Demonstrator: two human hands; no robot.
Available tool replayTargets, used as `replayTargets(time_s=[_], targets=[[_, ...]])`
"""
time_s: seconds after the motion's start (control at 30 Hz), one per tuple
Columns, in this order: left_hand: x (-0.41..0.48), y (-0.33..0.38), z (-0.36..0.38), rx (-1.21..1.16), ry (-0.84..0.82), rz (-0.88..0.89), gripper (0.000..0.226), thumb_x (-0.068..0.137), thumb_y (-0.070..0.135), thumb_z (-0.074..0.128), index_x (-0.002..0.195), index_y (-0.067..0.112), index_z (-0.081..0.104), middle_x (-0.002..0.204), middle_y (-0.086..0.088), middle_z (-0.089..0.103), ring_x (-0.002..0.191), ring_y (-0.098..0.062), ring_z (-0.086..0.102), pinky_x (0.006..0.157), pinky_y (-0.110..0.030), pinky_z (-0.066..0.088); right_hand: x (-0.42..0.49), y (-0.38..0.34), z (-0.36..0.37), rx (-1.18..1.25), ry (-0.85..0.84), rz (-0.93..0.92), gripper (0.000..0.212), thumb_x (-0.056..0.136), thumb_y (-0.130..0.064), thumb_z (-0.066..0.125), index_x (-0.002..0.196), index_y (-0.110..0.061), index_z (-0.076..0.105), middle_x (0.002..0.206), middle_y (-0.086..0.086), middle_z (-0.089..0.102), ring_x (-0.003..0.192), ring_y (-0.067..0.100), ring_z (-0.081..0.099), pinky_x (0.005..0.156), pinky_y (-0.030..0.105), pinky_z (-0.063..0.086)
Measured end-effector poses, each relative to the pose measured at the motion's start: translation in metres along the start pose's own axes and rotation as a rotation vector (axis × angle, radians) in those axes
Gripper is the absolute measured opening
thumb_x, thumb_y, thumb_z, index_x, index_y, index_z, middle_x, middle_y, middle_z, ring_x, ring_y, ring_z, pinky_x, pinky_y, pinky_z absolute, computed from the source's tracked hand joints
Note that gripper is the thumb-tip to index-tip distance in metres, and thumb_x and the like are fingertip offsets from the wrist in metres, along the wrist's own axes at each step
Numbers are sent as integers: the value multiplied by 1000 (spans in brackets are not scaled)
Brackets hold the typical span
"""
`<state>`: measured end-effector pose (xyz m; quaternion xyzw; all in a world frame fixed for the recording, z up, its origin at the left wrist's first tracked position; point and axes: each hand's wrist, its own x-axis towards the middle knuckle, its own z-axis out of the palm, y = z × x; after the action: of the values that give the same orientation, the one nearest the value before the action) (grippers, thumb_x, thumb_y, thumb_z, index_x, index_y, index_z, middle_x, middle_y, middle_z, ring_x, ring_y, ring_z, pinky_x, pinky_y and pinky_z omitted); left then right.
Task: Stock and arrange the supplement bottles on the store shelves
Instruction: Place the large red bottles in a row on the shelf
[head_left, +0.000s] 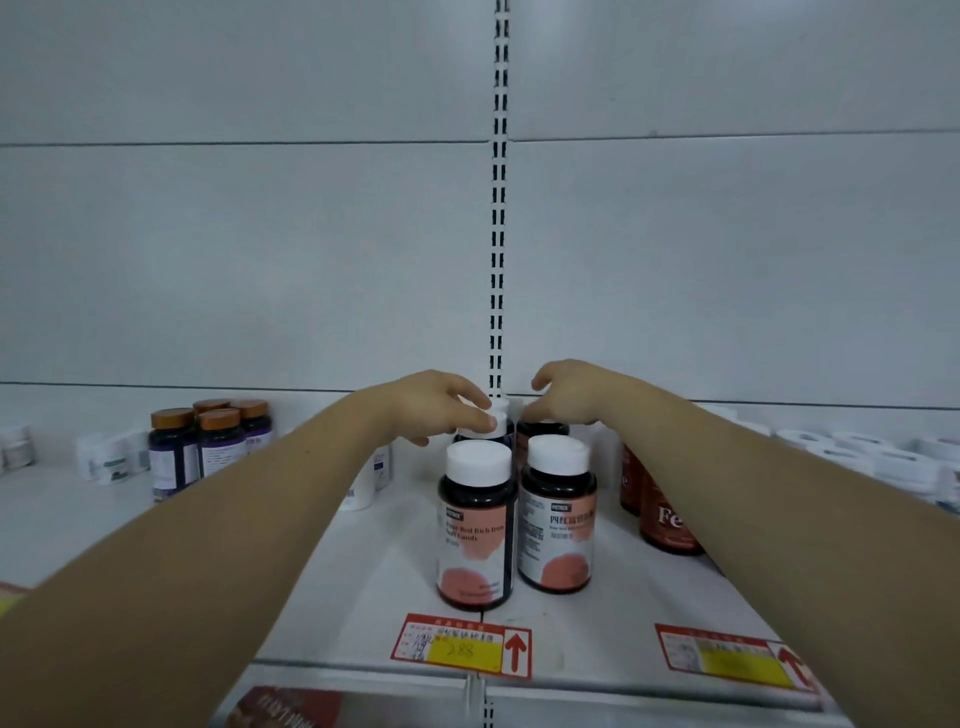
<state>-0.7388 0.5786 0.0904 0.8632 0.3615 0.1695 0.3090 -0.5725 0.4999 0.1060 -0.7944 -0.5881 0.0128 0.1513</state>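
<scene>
Left hand (441, 408) pinches the rear left bottle (493, 423) by its cap. Right hand (569, 397) covers the rear right bottle (543, 430), grip unclear. Risk: either forearm may topple the front bottles (475, 525).

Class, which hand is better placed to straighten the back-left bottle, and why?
Left hand: its fingers pinch the cap of the back-left bottle. The right hand is over the back-right bottle.

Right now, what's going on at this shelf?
A person is arranging a two-by-two block of iron soft-candy bottles on the white shelf. The left hand pinches the cap of the back-left bottle; the right hand covers the top of the back-right bottle, grip unclear. The two front bottles stand upright, untouched.
</scene>
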Motion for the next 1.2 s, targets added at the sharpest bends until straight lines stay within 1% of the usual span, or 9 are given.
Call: replayTargets(time_s=[0.13,0.27,0.4,0.53,0.7,0.8,0.97,1.07,1.2], targets=[[7,-4,3,-20,14,30,29,81,28,73,108,28,63,110,-1,60,101,-16,58,89,-35,51,13,6,7,-67,-28,19,45,90,-33,61,121,-1,58,121,16,60,97,24,57,82,34,49],[9,-6,10,-33,114,65,24,81,26,71,105,23,66,110,-5,63,99,-21,60,86,-35,50,20,13,19,-61,143,24,35,90,-29,59,114,-4,61,115,13,64,103,28,59,83,33,46],[-4,8,-10,-342,339,146,13,89,22,61,101,19,65,109,-9,64,97,-26,62,85,-41,53,9,13,-2,284,438,-13,30,91,-31,55,116,-15,54,107,6,57,90,22,51,72,27,36],[-37,42,-39,-540,440,311,9,92,18,56,97,19,64,106,-8,63,91,-19,61,75,-36,57,-29,1,-46,571,690,-149,15,90,-34,55,101,-23,54,96,-4,57,81,14,52,58,22,36],[-62,50,-19,-529,434,373,10,95,18,52,97,20,62,88,2,64,74,-10,61,71,-31,56,-65,-3,-42,612,630,-224,11,89,-36,54,95,-28,56,89,-10,60,77,7,56,59,26,41],[-63,45,-4,-539,480,369,9,95,23,52,100,26,59,92,6,64,78,-10,61,77,-34,54,-75,-4,-30,663,584,-220,13,90,-37,53,102,-31,53,93,-10,59,84,10,60,63,27,44],[-74,35,12,-446,303,397,77,83,13,69,134,53,27,117,7,57,96,-12,66,81,-34,57,-92,-5,-3,773,512,-270,68,80,-30,73,133,-45,33,111,-11,51,99,10,60,83,29,53],[-93,35,11,-591,410,425,84,83,6,67,137,51,22,114,11,59,93,-8,67,78,-31,57,-112,-6,2,943,585,-312,82,80,-19,72,139,-49,24,111,-23,48,104,4,56,91,33,50],[-128,29,18,-816,375,457,74,76,-1,64,133,40,39,113,-4,64,97,-21,67,79,-39,56,-145,-7,18,1151,540,-410,56,77,-19,60,120,-52,42,106,-22,63,102,2,61,93,35,49]])
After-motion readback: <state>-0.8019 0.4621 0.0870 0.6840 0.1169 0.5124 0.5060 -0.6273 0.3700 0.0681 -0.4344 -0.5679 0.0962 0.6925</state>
